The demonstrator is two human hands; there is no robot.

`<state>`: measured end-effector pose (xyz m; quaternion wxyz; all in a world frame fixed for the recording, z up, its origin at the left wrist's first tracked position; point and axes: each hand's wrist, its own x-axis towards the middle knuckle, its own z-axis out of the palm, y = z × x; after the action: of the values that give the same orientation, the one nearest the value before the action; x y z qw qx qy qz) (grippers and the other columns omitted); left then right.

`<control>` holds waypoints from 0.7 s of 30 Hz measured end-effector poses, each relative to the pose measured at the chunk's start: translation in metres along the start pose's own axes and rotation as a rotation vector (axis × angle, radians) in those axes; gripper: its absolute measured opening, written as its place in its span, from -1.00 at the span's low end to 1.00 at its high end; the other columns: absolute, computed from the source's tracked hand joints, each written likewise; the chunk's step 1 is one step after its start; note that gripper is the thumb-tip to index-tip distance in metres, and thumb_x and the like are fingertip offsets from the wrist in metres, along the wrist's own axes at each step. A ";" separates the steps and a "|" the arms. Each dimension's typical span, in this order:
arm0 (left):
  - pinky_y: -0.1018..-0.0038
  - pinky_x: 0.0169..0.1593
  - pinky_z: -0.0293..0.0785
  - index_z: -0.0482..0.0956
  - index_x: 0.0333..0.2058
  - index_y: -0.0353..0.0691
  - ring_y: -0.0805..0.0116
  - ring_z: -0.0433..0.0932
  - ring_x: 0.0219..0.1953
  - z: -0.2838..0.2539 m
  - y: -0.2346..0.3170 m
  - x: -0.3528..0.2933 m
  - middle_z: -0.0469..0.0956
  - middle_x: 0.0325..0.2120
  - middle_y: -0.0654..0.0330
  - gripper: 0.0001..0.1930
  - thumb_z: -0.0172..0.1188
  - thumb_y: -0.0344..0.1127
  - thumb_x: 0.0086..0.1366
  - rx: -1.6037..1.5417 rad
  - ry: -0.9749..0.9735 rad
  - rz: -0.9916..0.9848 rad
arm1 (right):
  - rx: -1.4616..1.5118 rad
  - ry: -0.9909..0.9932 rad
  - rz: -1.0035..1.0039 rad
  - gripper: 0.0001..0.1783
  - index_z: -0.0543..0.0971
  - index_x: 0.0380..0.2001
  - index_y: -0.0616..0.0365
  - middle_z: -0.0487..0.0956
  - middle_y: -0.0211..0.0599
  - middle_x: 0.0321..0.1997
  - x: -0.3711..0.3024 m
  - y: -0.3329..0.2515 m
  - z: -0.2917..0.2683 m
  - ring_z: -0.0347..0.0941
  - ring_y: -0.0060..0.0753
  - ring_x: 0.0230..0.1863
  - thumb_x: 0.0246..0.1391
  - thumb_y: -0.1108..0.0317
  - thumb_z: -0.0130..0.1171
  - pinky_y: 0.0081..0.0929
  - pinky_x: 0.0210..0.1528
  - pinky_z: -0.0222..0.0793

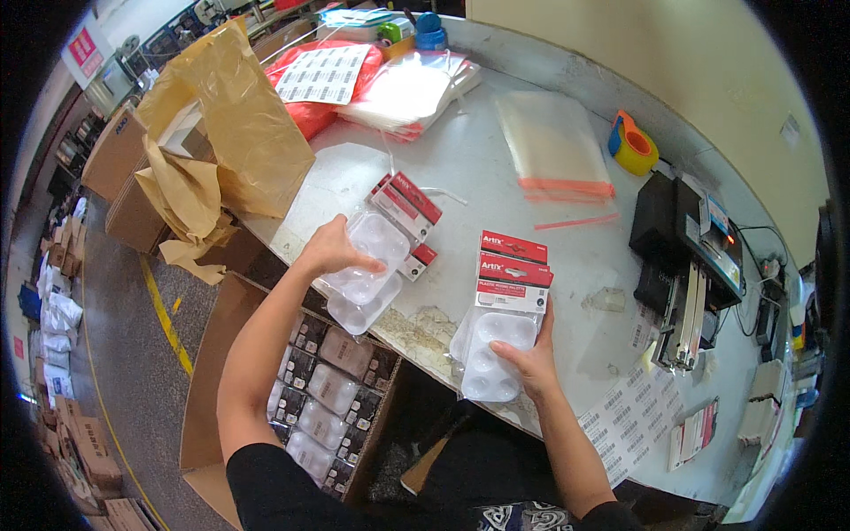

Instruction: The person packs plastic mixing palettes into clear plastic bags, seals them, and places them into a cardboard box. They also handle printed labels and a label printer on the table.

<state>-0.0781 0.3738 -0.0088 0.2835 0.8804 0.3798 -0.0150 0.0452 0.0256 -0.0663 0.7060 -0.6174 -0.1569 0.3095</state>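
Note:
White plastic paint palettes (379,237) in clear bags with red and white header cards are in my left hand (332,251), over the table's left edge. The thumb lies across the top one, and more than one palette shows in the grip. At the table's front, my right hand (534,361) grips another small stack of bagged palettes (498,341). Its thumb presses on the top palette's wells, and two header cards (513,281) show at the stack's far end. The fingers under both stacks are mostly hidden.
Below the left edge stands an open carton (208,389) of packed goods. Clear bags (553,146), a tape roll (633,149) and a black machine (677,234) lie farther right. Label sheets (633,420) are near the front edge. Brown paper (235,115) rises at far left.

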 end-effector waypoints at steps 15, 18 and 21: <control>0.28 0.04 0.41 0.26 -0.02 -0.48 -0.03 0.50 -0.04 0.054 0.050 -0.090 0.48 -0.15 -0.20 0.02 0.55 0.11 -0.34 -0.200 -0.058 0.045 | 0.184 -0.319 0.148 0.06 0.16 0.20 0.27 0.41 -0.13 0.12 -0.017 -0.018 0.010 0.40 -0.27 0.08 -0.40 0.38 0.54 -0.30 0.16 0.30; 0.38 0.03 0.38 0.22 -0.01 -0.35 0.02 0.49 -0.04 0.084 0.061 -0.109 0.46 -0.12 -0.13 -0.26 0.41 -0.04 -0.01 -0.485 0.068 0.194 | 0.043 -0.304 0.135 0.07 0.18 0.18 0.27 0.43 -0.16 0.08 -0.017 -0.019 0.017 0.40 -0.28 0.08 -0.43 0.33 0.58 -0.30 0.14 0.32; 0.37 0.06 0.33 0.17 0.04 -0.37 0.08 0.46 -0.02 0.106 0.067 -0.119 0.43 -0.10 -0.11 -0.28 0.31 0.01 0.13 -0.966 0.227 0.249 | 0.147 -0.367 0.143 0.05 0.20 0.17 0.25 0.43 -0.17 0.08 -0.016 -0.017 0.020 0.39 -0.28 0.08 -0.43 0.32 0.59 -0.30 0.14 0.32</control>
<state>-0.0972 0.2043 -0.0365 0.6148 0.6836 0.2640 0.2916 0.0255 0.0307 -0.0432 0.6851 -0.5071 -0.2156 0.4765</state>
